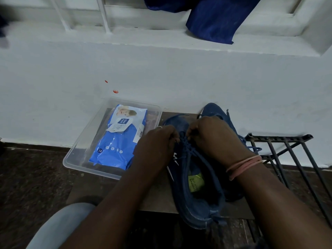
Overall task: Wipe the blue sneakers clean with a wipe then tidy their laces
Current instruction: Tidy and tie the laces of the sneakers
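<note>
Between both hands, laces (pixel 186 143) of the near blue sneaker (pixel 195 186), left hand (pixel 158 142) and right hand (pixel 210 133) each pinching them with curled fingers, wipes pack (pixel 118 139) in a clear tray (pixel 80 150) left of the left hand.

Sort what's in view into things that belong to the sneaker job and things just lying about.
Job: near blue lace-up sneaker; second blue sneaker behind; blue laces, pinched by left hand and right hand; blue wipes pack.

Lying about: clear plastic tray; black metal rack; dark blue cloth.

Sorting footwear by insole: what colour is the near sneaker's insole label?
Neon yellow-green insole label, head view.
</note>
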